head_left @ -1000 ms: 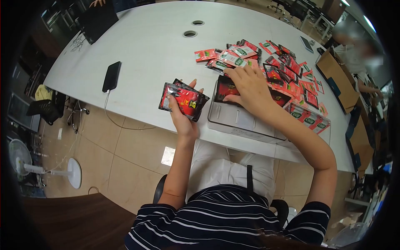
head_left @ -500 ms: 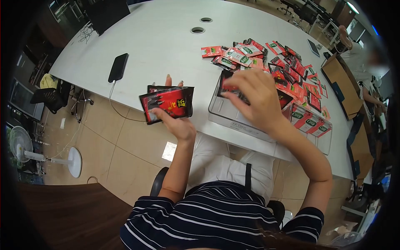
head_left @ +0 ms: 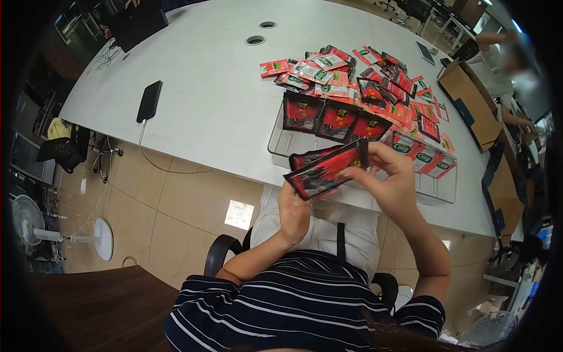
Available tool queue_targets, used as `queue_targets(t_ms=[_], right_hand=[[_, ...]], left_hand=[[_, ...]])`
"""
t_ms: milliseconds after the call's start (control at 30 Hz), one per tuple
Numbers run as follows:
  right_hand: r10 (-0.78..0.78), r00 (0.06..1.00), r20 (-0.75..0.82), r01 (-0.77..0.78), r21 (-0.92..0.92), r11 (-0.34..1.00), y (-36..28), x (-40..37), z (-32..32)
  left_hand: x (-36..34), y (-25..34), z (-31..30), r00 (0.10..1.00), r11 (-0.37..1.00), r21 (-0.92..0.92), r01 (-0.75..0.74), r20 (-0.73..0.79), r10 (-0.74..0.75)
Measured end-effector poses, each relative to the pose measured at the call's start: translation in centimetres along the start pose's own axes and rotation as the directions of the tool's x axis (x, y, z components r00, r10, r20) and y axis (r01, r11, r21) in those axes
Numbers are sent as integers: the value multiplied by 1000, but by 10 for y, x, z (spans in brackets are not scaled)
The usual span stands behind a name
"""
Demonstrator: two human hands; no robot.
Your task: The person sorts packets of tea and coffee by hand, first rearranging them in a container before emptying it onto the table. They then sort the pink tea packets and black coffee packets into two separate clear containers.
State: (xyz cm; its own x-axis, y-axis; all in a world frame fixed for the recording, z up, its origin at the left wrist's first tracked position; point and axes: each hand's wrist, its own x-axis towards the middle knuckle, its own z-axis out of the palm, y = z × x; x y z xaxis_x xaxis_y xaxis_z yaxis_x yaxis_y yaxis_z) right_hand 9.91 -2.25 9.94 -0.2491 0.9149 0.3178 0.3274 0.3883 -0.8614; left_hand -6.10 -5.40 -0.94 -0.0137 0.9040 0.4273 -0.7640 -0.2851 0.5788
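Red-and-black G7 coffee sachets (head_left: 329,172) are held in front of the tray, overlapping in a small stack. My left hand (head_left: 294,216) is closed around their lower left end from beneath, its fingers partly hidden. At the right end, my right hand (head_left: 390,182) pinches the front sachet between thumb and fingers. Behind them stands a clear plastic tray (head_left: 275,144). Three dark G7 sachets (head_left: 335,120) stand side by side along its back part, and red Cozy sachets (head_left: 423,158) stand in its right part.
A loose heap of Cozy and G7 sachets (head_left: 328,73) lies behind the tray. A phone (head_left: 150,101) with a charging cable rests on the white table (head_left: 205,76). Open cardboard boxes (head_left: 469,105) line the right edge, with a person (head_left: 498,76) beyond them.
My left hand has carried the sachets rightward to the tray's front. My right hand has come down from above the tray onto them, uncovering the three standing G7 sachets.
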Motion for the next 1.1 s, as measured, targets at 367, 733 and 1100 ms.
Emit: queue_targets(t_ms=[367, 733, 1100], right_hand=[[-123, 965, -231, 66, -241, 968, 20, 18, -31], [-386, 885, 260, 419, -806, 418, 45, 59, 1], [-429, 895, 120, 318, -847, 426, 53, 73, 15]], left_hand=[[-8, -7, 10, 943, 968, 241, 69, -331, 15], [-2, 15, -13, 864, 942, 334, -28, -465, 191], [2, 16, -22, 869, 950, 312, -4, -469, 158]])
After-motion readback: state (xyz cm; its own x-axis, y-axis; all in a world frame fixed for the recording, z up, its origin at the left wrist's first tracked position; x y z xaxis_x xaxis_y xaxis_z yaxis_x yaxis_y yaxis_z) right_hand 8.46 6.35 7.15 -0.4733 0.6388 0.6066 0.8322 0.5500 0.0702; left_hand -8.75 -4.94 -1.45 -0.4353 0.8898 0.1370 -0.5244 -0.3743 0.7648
